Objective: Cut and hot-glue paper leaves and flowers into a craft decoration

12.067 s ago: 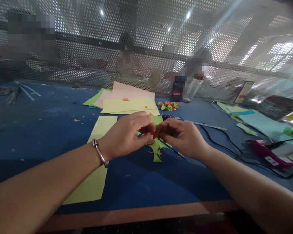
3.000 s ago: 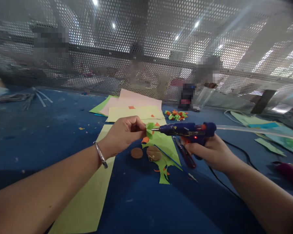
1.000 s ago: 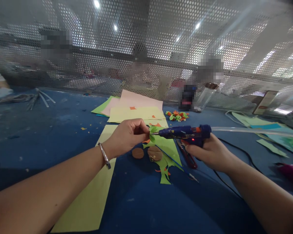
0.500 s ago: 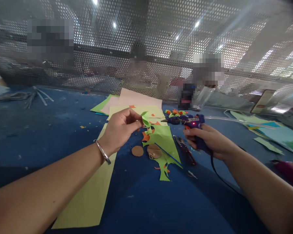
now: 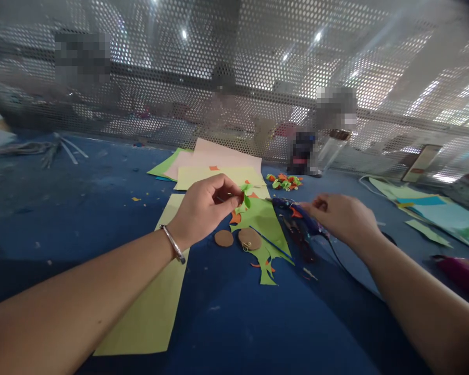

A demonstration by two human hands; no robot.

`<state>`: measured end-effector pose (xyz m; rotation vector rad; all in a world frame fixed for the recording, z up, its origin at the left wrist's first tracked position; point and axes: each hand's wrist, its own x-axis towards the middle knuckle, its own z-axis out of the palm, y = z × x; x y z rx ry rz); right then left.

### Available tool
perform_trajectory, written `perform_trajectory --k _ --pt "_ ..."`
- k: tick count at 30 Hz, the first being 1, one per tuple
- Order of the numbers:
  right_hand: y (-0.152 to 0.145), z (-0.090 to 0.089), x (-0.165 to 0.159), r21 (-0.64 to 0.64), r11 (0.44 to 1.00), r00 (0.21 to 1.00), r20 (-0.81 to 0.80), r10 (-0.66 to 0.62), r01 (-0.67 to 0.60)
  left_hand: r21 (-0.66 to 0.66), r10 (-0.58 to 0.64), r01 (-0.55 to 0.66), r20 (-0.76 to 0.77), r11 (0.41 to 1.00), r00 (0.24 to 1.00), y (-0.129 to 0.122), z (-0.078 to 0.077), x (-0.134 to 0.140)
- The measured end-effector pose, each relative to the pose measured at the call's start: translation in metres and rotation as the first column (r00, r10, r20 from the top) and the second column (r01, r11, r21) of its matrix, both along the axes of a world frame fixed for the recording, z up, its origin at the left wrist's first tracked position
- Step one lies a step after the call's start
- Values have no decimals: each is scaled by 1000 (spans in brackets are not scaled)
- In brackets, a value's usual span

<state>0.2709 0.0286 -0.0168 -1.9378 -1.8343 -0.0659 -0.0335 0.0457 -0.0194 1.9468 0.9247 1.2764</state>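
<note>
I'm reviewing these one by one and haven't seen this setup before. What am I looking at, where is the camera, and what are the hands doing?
There is no machine: a person works with bare hands, filmed by one camera on their head looking forward and down. The left hand, with a bracelet on its wrist, pinches a small green paper piece. The right hand rests over a blue glue gun lying on the blue table; its grip is unclear. Between them lie a green paper cutout and two brown discs. Yellow and pink paper sheets lie farther back, before a perforated screen.
</note>
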Motion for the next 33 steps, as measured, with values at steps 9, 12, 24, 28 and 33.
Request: perform_trajectory --k 9,12,24,28,33 --pt "-39 -15 -83 -56 771 772 -109 626 -634 -4 27 -27 -25 1000 999 2 0 2" --pt "-36 -21 -86 -68 751 754 -86 651 -656 -11 10 -10 -25 1000 1000 2 -1 2" --pt "-33 -26 -89 -8 699 694 -130 708 -715 -10 -13 13 -32 1000 999 4 -2 4" --pt "-34 -23 -83 59 713 703 -129 700 -699 -37 -33 31 -50 999 998 6 -4 3" --pt "-38 -12 -74 216 749 750 -96 655 -626 -140 -141 135 -30 981 990 6 -4 4"
